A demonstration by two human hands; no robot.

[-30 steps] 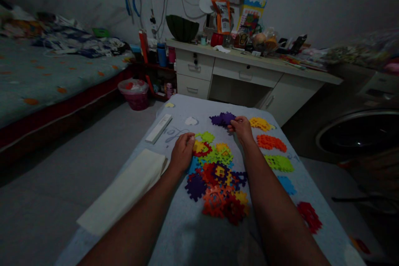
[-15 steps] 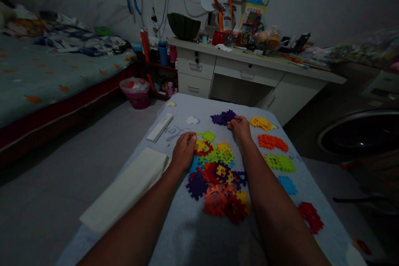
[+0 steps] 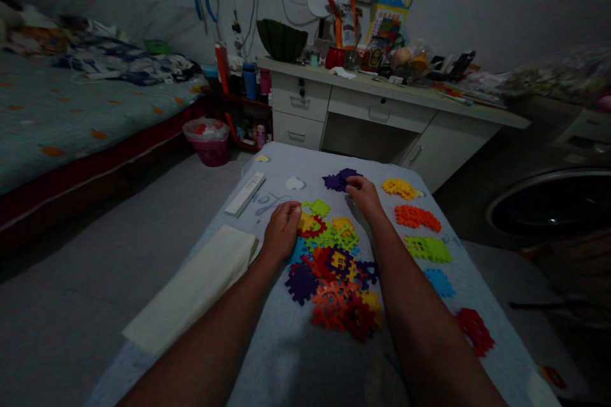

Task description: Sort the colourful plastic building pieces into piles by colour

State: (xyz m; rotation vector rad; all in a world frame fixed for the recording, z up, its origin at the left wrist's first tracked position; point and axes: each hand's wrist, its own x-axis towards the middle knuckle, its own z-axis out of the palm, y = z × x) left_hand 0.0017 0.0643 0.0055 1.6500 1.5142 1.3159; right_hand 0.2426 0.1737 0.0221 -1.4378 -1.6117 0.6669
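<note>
At the far side of the cloth-covered table, my right hand [image 3: 365, 198] has its fingers closed on the right end of the purple toothed plastic pieces [image 3: 335, 182]. My left hand [image 3: 282, 229] rests at the left edge of a mixed heap of toothed building pieces [image 3: 329, 302], with its fingers bent and thumb and forefinger drawn together. What they hold, if anything, is hidden. Right by those fingertips lie a yellow piece [image 3: 307, 223] and a green piece [image 3: 319, 207].
Along the right side lie yellow pieces [image 3: 400, 189], orange pieces [image 3: 418, 219], green pieces [image 3: 429, 249], blue pieces [image 3: 440, 282] and red pieces [image 3: 475, 332]. At left are a white narrow box [image 3: 245, 194] and a folded pale cloth [image 3: 193, 289]. A desk [image 3: 367, 102] stands behind.
My right hand has shifted slightly left and its fingertips now cover more of the purple pieces. My left hand stays in place.
</note>
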